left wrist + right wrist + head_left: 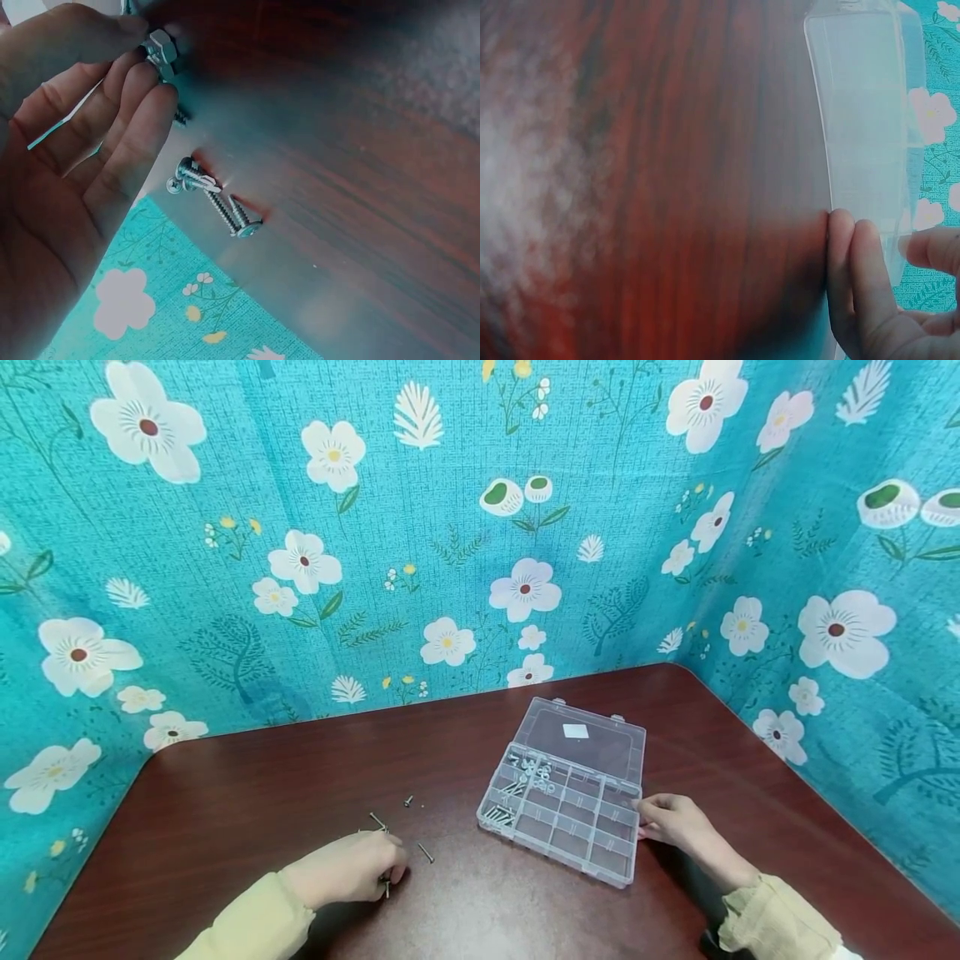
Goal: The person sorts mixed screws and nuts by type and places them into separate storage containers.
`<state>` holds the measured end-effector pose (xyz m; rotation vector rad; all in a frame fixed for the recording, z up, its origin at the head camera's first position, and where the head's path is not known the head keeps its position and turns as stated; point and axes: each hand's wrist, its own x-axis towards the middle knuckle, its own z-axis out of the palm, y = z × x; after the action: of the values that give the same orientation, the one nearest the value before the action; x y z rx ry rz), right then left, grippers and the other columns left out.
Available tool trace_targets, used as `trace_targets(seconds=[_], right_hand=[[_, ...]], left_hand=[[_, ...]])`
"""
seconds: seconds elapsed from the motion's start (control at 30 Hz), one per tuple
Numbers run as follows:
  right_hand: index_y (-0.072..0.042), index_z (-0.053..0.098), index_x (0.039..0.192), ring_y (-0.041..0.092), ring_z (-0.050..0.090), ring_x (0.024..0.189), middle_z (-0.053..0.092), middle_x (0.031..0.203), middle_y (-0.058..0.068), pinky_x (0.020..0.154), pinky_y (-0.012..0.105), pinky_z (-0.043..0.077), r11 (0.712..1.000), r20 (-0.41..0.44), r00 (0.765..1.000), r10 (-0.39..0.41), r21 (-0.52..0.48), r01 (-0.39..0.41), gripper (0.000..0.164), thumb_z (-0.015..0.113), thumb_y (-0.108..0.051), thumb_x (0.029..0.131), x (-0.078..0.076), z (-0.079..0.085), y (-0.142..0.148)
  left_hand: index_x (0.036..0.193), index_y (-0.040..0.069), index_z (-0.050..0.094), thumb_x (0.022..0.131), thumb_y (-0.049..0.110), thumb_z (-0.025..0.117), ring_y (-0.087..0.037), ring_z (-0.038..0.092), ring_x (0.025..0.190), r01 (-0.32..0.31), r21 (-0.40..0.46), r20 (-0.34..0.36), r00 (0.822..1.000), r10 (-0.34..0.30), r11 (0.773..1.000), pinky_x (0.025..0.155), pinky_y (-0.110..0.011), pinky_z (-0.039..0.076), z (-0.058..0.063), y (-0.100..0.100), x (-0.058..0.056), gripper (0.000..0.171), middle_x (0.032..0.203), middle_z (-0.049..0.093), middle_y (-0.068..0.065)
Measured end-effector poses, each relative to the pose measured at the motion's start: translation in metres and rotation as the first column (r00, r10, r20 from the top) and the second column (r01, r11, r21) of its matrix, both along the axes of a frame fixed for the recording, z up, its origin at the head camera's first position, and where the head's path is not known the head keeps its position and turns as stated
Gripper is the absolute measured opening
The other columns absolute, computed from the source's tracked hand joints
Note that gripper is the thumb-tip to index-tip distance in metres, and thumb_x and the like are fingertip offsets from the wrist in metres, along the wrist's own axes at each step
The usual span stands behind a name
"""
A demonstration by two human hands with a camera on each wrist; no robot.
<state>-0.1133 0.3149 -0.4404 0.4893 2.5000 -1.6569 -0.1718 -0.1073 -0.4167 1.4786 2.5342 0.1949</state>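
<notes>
My left hand (358,866), over the table left of the middle, pinches a small hex-shaped metal fastener (163,51) between thumb and fingertips. The fingers partly hide it, and I cannot tell whether it is a nut or a bolt head. Close by lie loose screws (221,210), several bunched together in the left wrist view. A clear plastic compartment box (555,827) stands to the right with its lid (592,745) folded back. My right hand (678,821) holds the box's right edge, fingers along the outer side and thumb near the rim.
Screws (506,816) and small pale washers or nuts (543,777) fill some left compartments of the box. Single screws (426,852) are scattered between the left hand and the box. A flowered turquoise cloth (450,527) hangs behind the dark wooden table (247,793).
</notes>
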Motion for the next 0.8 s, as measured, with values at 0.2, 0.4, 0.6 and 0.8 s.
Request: trace_targets(seconds=[0.2, 0.4, 0.6, 0.8], right_hand=[[0.023, 0.047, 0.106, 0.01, 0.058, 0.066, 0.058, 0.079, 0.008, 0.063, 0.026, 0.052, 1.0, 0.002, 1.0, -0.003, -0.01, 0.003, 0.041, 0.05, -0.016, 0.091, 0.0004, 0.0014, 0.0001], [0.024, 0.046, 0.106, 0.009, 0.058, 0.064, 0.058, 0.076, 0.006, 0.062, 0.025, 0.052, 0.999, -0.008, 1.0, -0.001, -0.041, 0.0, 0.04, 0.05, -0.013, 0.091, 0.0003, 0.0003, -0.0002], [0.024, 0.046, 0.106, 0.009, 0.059, 0.064, 0.06, 0.077, 0.007, 0.062, 0.025, 0.052, 0.999, -0.005, 1.0, 0.005, -0.035, -0.005, 0.04, 0.049, -0.014, 0.091, -0.0001, 0.0, 0.0007], [0.022, 0.047, 0.106, 0.01, 0.059, 0.066, 0.058, 0.081, 0.01, 0.063, 0.026, 0.052, 1.0, 0.004, 1.0, -0.002, -0.006, 0.002, 0.041, 0.05, -0.016, 0.092, 0.0002, -0.0014, 0.0011]], left_hand=[[0.065, 0.017, 0.056, 0.058, -0.009, 0.062, -0.001, 0.039, 0.057, 0.016, 0.028, -0.023, 1.0, -0.015, 0.999, 0.052, -0.016, 0.035, -0.0017, -0.0006, 0.0011, 0.028, 0.066, 0.046, 0.013], [0.072, 0.016, 0.056, 0.056, -0.01, 0.061, -0.001, 0.041, 0.064, 0.026, 0.037, -0.035, 0.999, -0.025, 0.999, 0.055, -0.014, 0.035, -0.0039, -0.005, 0.0044, 0.03, 0.071, 0.045, 0.012], [0.073, 0.015, 0.057, 0.056, -0.011, 0.06, -0.001, 0.044, 0.068, 0.03, 0.072, -0.053, 0.998, -0.026, 0.997, 0.058, -0.013, 0.037, -0.0057, -0.0082, 0.0069, 0.032, 0.072, 0.046, 0.012], [0.071, 0.016, 0.055, 0.056, -0.012, 0.062, -0.002, 0.046, 0.07, 0.04, 0.079, -0.084, 0.996, -0.034, 0.996, 0.059, -0.012, 0.038, -0.0079, -0.0086, 0.0086, 0.033, 0.071, 0.046, 0.013]])
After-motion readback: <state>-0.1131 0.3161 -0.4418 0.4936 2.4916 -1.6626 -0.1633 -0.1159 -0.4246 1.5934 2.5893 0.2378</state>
